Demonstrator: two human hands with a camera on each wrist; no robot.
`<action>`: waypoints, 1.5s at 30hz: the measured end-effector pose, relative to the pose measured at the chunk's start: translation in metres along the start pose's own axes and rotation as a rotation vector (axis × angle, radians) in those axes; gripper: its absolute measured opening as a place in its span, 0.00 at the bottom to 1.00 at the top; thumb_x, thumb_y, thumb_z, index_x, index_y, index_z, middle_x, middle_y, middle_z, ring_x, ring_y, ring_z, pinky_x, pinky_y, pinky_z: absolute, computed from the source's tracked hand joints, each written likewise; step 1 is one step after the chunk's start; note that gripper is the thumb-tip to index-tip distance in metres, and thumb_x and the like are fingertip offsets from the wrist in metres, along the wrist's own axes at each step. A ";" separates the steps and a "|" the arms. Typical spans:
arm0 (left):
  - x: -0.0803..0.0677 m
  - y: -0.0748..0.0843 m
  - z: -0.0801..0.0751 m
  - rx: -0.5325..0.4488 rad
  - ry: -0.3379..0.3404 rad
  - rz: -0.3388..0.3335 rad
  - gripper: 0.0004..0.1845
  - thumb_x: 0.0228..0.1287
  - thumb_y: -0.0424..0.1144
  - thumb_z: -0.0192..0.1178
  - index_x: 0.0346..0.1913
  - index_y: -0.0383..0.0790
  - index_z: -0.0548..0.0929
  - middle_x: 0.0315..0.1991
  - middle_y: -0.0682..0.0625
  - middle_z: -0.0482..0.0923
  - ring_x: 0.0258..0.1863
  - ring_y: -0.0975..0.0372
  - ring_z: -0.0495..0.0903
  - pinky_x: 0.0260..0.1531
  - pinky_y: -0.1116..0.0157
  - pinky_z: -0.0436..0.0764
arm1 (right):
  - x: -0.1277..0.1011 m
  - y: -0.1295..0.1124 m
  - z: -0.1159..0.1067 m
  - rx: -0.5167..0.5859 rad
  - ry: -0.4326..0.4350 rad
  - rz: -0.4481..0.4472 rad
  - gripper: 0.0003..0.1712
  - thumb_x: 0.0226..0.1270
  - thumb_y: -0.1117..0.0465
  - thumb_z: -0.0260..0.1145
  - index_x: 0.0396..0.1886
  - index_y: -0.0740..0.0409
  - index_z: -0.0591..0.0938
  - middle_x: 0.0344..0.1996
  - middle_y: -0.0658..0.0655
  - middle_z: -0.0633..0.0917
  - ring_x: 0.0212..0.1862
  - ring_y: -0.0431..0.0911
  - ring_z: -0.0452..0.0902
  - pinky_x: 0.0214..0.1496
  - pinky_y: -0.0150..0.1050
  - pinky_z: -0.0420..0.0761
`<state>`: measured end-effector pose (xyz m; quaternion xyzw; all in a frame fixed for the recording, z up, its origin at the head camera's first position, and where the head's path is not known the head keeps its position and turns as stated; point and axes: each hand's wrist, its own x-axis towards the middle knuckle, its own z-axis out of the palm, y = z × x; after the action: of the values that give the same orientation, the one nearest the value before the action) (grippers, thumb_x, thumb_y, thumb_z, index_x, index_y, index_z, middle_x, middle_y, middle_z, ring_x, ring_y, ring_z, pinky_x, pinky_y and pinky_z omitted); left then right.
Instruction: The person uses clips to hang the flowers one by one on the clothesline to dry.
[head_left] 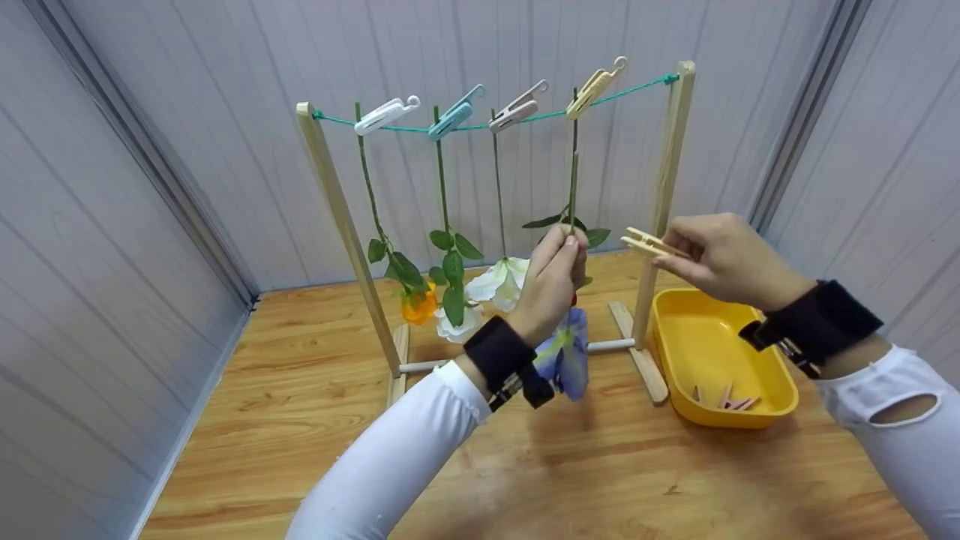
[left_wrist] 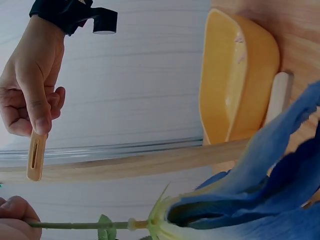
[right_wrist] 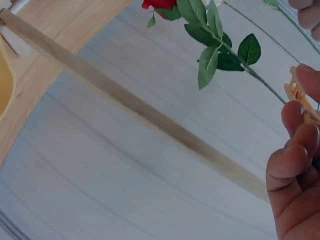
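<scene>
My left hand (head_left: 553,274) pinches the green stem of a blue-purple artificial flower (head_left: 568,360), whose bloom hangs head down below the fist. In the left wrist view the blue petals (left_wrist: 260,200) fill the lower right. My right hand (head_left: 727,255) holds a light yellow clothespin (head_left: 646,244) between thumb and fingers, its tip toward the left hand. Behind the left hand a red flower (right_wrist: 161,4) with green leaves hangs from a yellow clothespin (head_left: 592,94) on the teal cord (head_left: 630,93); the hand partly hides it in the head view.
A wooden frame with two posts (head_left: 334,225) carries the cord. White (head_left: 386,115), blue (head_left: 454,118) and pinkish (head_left: 515,112) clothespins hold orange (head_left: 418,306) and white (head_left: 459,324) flowers. Right of the frame, a yellow basin (head_left: 664,337) contains several clothespins (head_left: 739,401). Panelled walls surround the wooden surface.
</scene>
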<state>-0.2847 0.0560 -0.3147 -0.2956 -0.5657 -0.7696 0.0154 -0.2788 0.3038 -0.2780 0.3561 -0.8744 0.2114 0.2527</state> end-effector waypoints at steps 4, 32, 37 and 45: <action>0.010 0.000 0.009 -0.010 -0.007 0.005 0.14 0.88 0.32 0.32 0.43 0.36 0.69 0.29 0.53 0.59 0.24 0.65 0.54 0.28 0.70 0.57 | 0.002 0.009 -0.010 -0.017 0.031 0.008 0.10 0.65 0.71 0.79 0.31 0.62 0.83 0.22 0.51 0.82 0.24 0.31 0.67 0.26 0.22 0.69; 0.087 -0.015 0.044 -0.078 0.098 -0.003 0.14 0.88 0.31 0.34 0.43 0.37 0.71 0.32 0.52 0.63 0.27 0.65 0.59 0.32 0.72 0.60 | 0.060 0.006 -0.072 -0.143 0.114 0.049 0.08 0.66 0.70 0.78 0.32 0.70 0.86 0.25 0.64 0.87 0.23 0.27 0.64 0.27 0.18 0.65; 0.098 -0.015 0.044 -0.076 0.102 -0.019 0.14 0.89 0.32 0.34 0.43 0.38 0.71 0.33 0.53 0.64 0.29 0.66 0.61 0.34 0.73 0.61 | 0.074 0.003 -0.079 -0.125 0.168 0.084 0.08 0.67 0.70 0.78 0.34 0.72 0.87 0.27 0.66 0.87 0.23 0.26 0.62 0.27 0.17 0.62; 0.108 -0.024 0.046 -0.081 0.102 -0.072 0.14 0.90 0.33 0.35 0.44 0.38 0.71 0.32 0.53 0.62 0.29 0.65 0.60 0.33 0.74 0.61 | 0.099 -0.003 -0.087 -0.128 0.176 0.142 0.09 0.72 0.68 0.74 0.37 0.73 0.87 0.27 0.58 0.83 0.23 0.28 0.61 0.27 0.20 0.62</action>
<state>-0.3624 0.1382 -0.2761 -0.2360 -0.5428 -0.8060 0.0047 -0.3128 0.2986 -0.1508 0.2567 -0.8835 0.2031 0.3351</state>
